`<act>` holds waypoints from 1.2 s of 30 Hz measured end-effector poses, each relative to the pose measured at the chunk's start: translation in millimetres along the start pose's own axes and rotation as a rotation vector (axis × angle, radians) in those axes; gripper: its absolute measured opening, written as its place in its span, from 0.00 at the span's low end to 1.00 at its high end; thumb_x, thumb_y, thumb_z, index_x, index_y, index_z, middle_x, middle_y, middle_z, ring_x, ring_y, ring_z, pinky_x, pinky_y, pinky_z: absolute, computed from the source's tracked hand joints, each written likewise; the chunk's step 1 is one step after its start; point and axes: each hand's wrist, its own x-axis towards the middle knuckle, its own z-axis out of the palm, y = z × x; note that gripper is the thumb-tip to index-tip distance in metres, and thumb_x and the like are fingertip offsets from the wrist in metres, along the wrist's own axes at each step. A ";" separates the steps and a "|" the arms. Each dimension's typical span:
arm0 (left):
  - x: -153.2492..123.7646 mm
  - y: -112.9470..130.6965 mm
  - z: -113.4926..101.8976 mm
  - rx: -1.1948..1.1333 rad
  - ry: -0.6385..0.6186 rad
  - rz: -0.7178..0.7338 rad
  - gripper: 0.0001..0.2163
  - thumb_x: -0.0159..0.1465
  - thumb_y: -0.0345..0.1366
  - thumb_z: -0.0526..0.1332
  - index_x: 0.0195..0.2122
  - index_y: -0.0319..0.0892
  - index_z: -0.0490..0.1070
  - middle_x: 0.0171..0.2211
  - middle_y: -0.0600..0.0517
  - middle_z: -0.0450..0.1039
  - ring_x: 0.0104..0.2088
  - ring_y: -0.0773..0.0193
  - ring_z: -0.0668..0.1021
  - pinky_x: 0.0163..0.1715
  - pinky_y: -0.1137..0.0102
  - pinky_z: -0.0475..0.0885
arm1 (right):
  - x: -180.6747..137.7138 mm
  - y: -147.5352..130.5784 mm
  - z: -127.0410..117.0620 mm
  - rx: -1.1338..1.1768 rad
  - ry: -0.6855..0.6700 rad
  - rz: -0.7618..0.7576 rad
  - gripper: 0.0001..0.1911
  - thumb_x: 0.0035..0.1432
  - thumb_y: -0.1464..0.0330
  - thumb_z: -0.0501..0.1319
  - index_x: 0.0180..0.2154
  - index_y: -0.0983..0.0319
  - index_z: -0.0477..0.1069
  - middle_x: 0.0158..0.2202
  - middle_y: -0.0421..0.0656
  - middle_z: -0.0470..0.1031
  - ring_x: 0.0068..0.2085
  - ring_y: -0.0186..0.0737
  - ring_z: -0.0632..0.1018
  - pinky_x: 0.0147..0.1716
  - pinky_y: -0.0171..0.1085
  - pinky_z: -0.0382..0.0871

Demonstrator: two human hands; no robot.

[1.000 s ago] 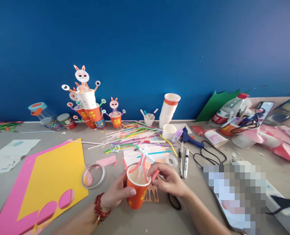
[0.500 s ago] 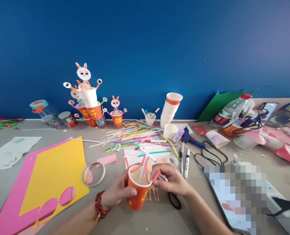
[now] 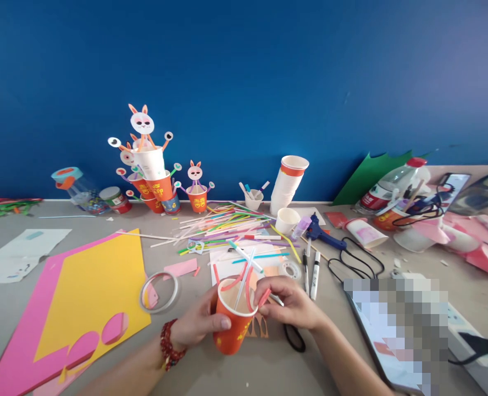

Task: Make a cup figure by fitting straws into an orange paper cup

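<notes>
My left hand [image 3: 200, 324] is wrapped round the side of an orange paper cup [image 3: 232, 334] with yellow lettering, tilted slightly towards me. Pink-red straws [image 3: 249, 294] bend out over its rim, and a white straw [image 3: 244, 279] stands inside. At the rim's right side, my right hand [image 3: 283, 301] pinches the folded end of a pink-red straw [image 3: 264, 297] between thumb and fingers. A thin silvery piece shows beside the right fingers; what it is I cannot make out. Below that hand lies a black loop [image 3: 294, 338].
Yellow card [image 3: 99, 280] and a tape roll [image 3: 159, 293] lie left. Loose straws [image 3: 227, 220], a cup stack [image 3: 289, 184] and rabbit-faced cups [image 3: 197, 199] stand or lie behind. A blue glue gun [image 3: 325, 236], markers [image 3: 315, 275] and a tablet [image 3: 376, 335] are right.
Both hands and the cup stay almost still. The whole view has shifted very slightly.
</notes>
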 end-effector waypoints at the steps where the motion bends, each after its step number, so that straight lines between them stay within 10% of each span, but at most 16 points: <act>1: -0.3 -1.1 -0.6 0.001 0.010 0.005 0.32 0.55 0.50 0.69 0.59 0.42 0.66 0.53 0.42 0.72 0.51 0.46 0.73 0.51 0.56 0.66 | -0.2 0.7 0.4 0.001 0.014 -0.004 0.09 0.61 0.64 0.63 0.34 0.64 0.74 0.27 0.42 0.75 0.28 0.34 0.74 0.30 0.32 0.68; 24: 0.5 -3.4 0.0 -0.009 0.145 0.017 0.31 0.55 0.46 0.69 0.58 0.42 0.66 0.55 0.41 0.71 0.54 0.45 0.72 0.54 0.55 0.66 | 1.2 2.8 4.8 -0.149 0.211 -0.227 0.09 0.57 0.75 0.64 0.40 0.60 0.73 0.33 0.43 0.73 0.34 0.38 0.74 0.34 0.37 0.71; 36: -1.5 -5.8 -1.4 0.000 0.142 -0.005 0.31 0.56 0.46 0.69 0.59 0.44 0.65 0.53 0.44 0.72 0.51 0.49 0.73 0.50 0.59 0.68 | 3.6 -15.4 -9.4 -0.332 -0.015 -0.228 0.07 0.63 0.76 0.60 0.42 0.62 0.72 0.43 0.48 0.71 0.46 0.41 0.74 0.46 0.40 0.69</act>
